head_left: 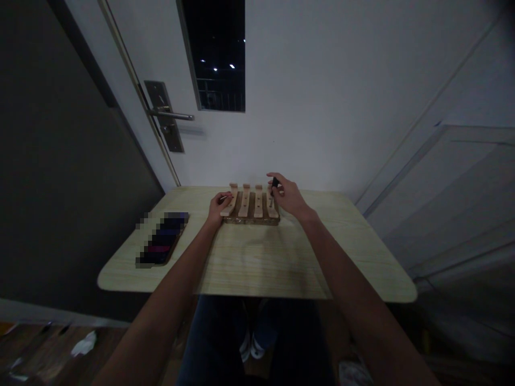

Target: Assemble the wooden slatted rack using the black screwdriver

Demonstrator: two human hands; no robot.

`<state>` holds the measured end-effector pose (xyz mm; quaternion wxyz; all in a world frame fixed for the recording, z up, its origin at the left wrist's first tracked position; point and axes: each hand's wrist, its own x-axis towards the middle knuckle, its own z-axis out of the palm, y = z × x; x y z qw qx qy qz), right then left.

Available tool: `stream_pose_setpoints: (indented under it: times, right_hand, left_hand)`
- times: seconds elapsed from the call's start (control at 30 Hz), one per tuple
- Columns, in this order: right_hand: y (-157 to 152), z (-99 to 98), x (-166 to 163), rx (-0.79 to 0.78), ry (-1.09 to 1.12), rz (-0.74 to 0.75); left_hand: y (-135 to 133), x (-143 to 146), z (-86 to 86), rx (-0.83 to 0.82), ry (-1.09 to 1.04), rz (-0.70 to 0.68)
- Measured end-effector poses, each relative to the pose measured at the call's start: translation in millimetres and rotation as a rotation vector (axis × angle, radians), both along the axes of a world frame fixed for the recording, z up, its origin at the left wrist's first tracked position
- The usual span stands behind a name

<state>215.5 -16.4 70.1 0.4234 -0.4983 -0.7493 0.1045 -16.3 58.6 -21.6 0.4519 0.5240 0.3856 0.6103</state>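
Observation:
A brown board (251, 220) lies on the table and carries several pale wooden strips (244, 202) side by side, each with an upturned far end and dark holes or screws. My left hand (219, 206) grips the board's left edge, its fingers curled and its thumb on the leftmost strip. In my right hand (290, 196) is a small screwdriver (275, 184) with a black handle, pinched upright between thumb and fingers. Its shaft points down at the rightmost strip (272, 210). Whether the tip sits in a screw is too small to tell.
The light wood-grain table (261, 268) stands against a white door (301, 96) with a metal lever handle (173, 114). On the left of the table lies a phone (163, 238), partly pixelated. A crumpled white scrap (84, 343) is on the floor.

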Motion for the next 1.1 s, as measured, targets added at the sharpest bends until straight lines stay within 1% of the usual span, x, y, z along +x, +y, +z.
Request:
stream_pose_setpoints:
  times: [0.07, 0.2, 0.4, 0.47, 0.53, 0.6, 0.73, 0.9, 1.0, 1.1]
  right_hand:
    - [0, -1.5, 1, -0.005, 0.011, 0.03]
    - [-1, -3.8, 4, 0.02, -0.019, 0.017]
    - [4, -14.1, 2, 0.143, 0.034, -0.031]
    - [5, -17.4, -1, 0.163, 0.071, -0.049]
    - [5, -20.1, -3, 0.154, 0.127, -0.016]
    - [4, -23.0, -3, 0.129, 0.216, 0.064]
    - [6, -31.6, 1, 0.039, 0.427, 0.166]
    - [10, -45.1, 4, -0.053, 0.57, 0.21]
    - [13, -52.4, 2, -0.063, 0.605, 0.23]
    - [14, -56.0, -2, -0.045, 0.622, 0.219]
  left_hand:
    - [0, 0, 0.2, 0.001, 0.0, 0.008]
    - [1, 1, -0.8, -0.001, -0.004, 0.013]
    - [3, 1, -4.3, -0.001, -0.015, 0.016]
    - [3, 1, -4.2, 0.003, -0.022, 0.015]
    - [3, 1, -3.7, 0.004, -0.03, 0.012]
    - [4, 0, -3.4, -0.005, -0.033, 0.015]
    - [4, -1, -3.9, -0.033, -0.007, 0.016]
    - [3, -2, -3.6, -0.046, -0.009, -0.008]
    - [3, -2, -2.5, -0.067, -0.034, -0.025]
    - [2, -2, -1.1, -0.09, -0.044, -0.045]
